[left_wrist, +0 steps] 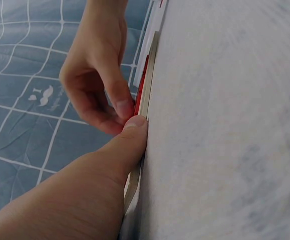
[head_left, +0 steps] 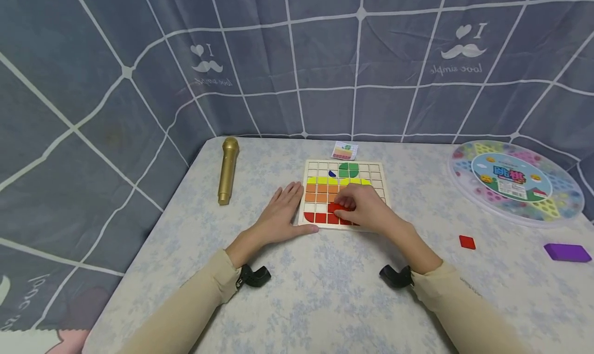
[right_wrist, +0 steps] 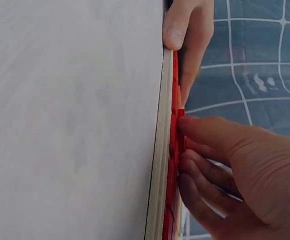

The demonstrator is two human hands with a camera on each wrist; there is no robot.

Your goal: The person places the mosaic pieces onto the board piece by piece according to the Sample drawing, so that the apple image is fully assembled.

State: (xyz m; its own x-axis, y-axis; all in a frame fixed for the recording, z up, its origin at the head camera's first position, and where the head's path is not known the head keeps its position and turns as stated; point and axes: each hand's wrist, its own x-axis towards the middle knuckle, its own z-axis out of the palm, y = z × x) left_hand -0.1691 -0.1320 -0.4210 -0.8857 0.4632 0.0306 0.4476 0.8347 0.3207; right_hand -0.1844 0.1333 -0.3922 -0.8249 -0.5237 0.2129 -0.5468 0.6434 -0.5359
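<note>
A wooden grid board point(head_left: 321, 208) lies on the table, filled with rows of red, orange and yellow tiles, plus green pieces point(head_left: 349, 170) and one dark blue piece point(head_left: 332, 173) higher up. My left hand point(head_left: 279, 217) rests along its left side, fingers extended, thumb at the near edge. Over the lower rows, my right hand point(head_left: 364, 207) pinches a red tile point(right_wrist: 181, 114) between thumb and fingers, just above the bottom red row. In the head view this hand covers the right part of the lower rows.
Behind the board lies a small pattern card point(head_left: 344, 150). A gold microphone point(head_left: 228, 171) is at the left. To the right are a loose red tile point(head_left: 467, 242), a purple block point(head_left: 567, 252) and a round board-game case point(head_left: 515, 181). A grid-patterned curtain point(head_left: 325, 60) hangs behind.
</note>
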